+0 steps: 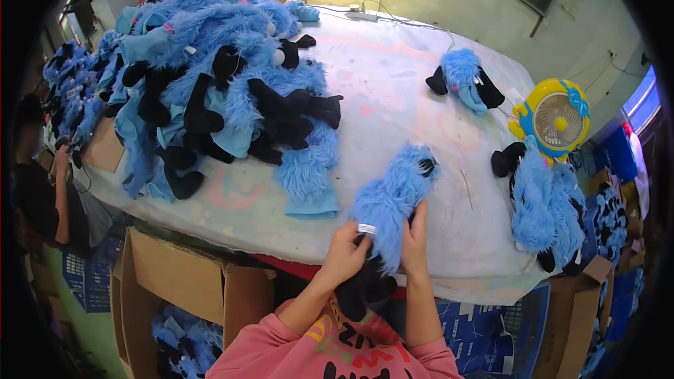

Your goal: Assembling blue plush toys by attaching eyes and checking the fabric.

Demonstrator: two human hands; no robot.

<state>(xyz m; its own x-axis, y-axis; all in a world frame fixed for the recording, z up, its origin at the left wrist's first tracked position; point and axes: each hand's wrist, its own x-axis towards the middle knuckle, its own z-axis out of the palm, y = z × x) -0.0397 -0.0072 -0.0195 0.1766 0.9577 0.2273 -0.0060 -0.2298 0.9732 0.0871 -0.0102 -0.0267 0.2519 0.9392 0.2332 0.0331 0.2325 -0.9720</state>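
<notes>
A furry blue plush toy (386, 200) with black legs lies across the table's front edge before me, its legs hanging down toward my lap. My left hand (345, 253) is closed on its lower left side, right by a small white tag (366, 229). On the opposite side my right hand (415, 238) grips the fur, thumb along the edge. To the left, a light-blue fabric opening (312, 205) shows at the end of another furry piece.
A big heap of blue plush pieces (232, 77) fills the table's left side. Other pieces (461, 74) lie at the back right and right edge (540, 203). A yellow fan (559, 121) stands at right. Cardboard boxes (179, 274) flank me; another person (45, 189) is far left.
</notes>
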